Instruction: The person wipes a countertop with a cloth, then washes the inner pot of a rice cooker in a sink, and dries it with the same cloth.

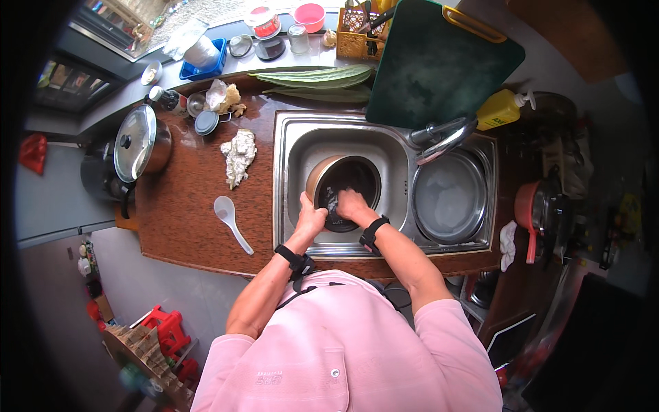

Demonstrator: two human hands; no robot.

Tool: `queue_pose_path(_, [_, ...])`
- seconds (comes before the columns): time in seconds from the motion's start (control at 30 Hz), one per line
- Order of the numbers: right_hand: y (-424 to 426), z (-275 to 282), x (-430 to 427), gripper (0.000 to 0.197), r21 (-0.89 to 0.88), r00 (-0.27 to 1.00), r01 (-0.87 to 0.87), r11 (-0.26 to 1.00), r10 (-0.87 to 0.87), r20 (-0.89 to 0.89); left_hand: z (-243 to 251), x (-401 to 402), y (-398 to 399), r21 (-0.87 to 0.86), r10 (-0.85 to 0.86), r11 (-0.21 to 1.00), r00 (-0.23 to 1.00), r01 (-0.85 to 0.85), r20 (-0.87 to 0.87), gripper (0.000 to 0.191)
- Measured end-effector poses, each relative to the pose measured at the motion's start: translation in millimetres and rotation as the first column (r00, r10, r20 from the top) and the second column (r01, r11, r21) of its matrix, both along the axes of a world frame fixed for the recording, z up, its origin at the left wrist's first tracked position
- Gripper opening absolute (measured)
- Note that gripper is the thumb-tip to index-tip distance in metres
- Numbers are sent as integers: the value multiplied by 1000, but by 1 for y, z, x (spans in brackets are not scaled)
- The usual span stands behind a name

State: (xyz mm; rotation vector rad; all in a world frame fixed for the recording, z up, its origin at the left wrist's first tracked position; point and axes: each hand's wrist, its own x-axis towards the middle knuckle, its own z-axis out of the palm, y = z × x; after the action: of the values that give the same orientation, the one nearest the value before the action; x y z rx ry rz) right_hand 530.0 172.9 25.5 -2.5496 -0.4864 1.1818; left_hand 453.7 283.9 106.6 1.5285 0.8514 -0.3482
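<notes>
A round pot (364, 172) with a dark inside and a tan outer wall sits tilted in the left basin (394, 216) of a steel double sink. My left hand (311, 213) grips its near left rim, thumb over the edge. Inside the pot is my right hand (354, 204), its fingers curled down toward the bottom. Whether those fingers hold anything is hidden. Whitish suds or bits (329, 200) show between my hands. In the right basin lies a wide round metal pan (449, 198) with cloudy liquid.
A chrome faucet (448, 139) arches over the right basin. Behind it lean a dark green cutting board (443, 67) and a yellow pump bottle (502, 109). Left on the counter are a white ladle-like spoon (232, 221), a crumpled cloth (239, 157) and a lidded pot (139, 141). Ridged green gourds (319, 77) lie behind the sink.
</notes>
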Motion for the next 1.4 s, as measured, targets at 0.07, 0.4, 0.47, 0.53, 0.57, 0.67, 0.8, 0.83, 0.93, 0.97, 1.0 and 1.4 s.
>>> queue_pose_path(0.07, [10, 6, 0, 36, 9, 970, 90, 996, -86, -227, -14, -4, 7, 10, -57, 998, 998, 57, -5, 64])
queue_pose_path(0.4, [-16, 47, -25, 20, 477, 1000, 3, 879, -8, 8, -36, -4, 36, -37, 6, 999, 998, -4, 64, 56])
queue_pose_path(0.47, [-44, 35, -23, 17, 365, 901, -293, 883, 127, 416, -10, 8, 33, -93, -15, 995, 998, 20, 53, 54])
queue_pose_path(0.53, [-52, 35, -13, 14, 96, 784, -389, 916, 275, 557, -6, 8, 28, -39, -33, 999, 998, 35, 49, 53])
queue_pose_path(0.57, [-51, 33, -4, 13, 5, 674, -419, 908, 308, 671, -5, 8, 27, 16, -53, 999, 998, 52, 43, 52])
queue_pose_path(0.67, [-42, 36, 23, 15, -212, 422, -447, 869, 414, 807, -20, 8, 25, 131, -120, 985, 993, 116, 21, 61])
queue_pose_path(0.8, [-22, 10, 21, 25, -366, 549, -365, 856, 515, 658, -18, 13, 19, 146, -158, 977, 987, 158, -8, 68])
queue_pose_path(0.83, [-18, 0, 17, 27, -371, 596, -323, 871, 492, 635, -9, 15, 16, 121, -173, 978, 985, 172, -8, 66])
queue_pose_path(0.93, [-18, -11, 11, 28, -313, 726, -361, 879, 475, 498, 1, 14, -1, -43, -59, 997, 997, 58, -39, 55])
queue_pose_path(0.97, [-13, -13, 9, 29, -236, 864, -303, 923, 371, 341, 1, 13, -2, -52, -53, 997, 997, 49, -62, 55])
queue_pose_path(1.0, [-9, -14, 9, 30, -176, 954, -223, 959, 252, 163, 0, 12, -3, -52, -56, 997, 996, 52, -63, 55])
queue_pose_path(1.4, [16, 15, 17, 15, 374, 887, -145, 916, -48, 460, -6, 2, 7, -159, -64, 986, 993, 47, -97, 60])
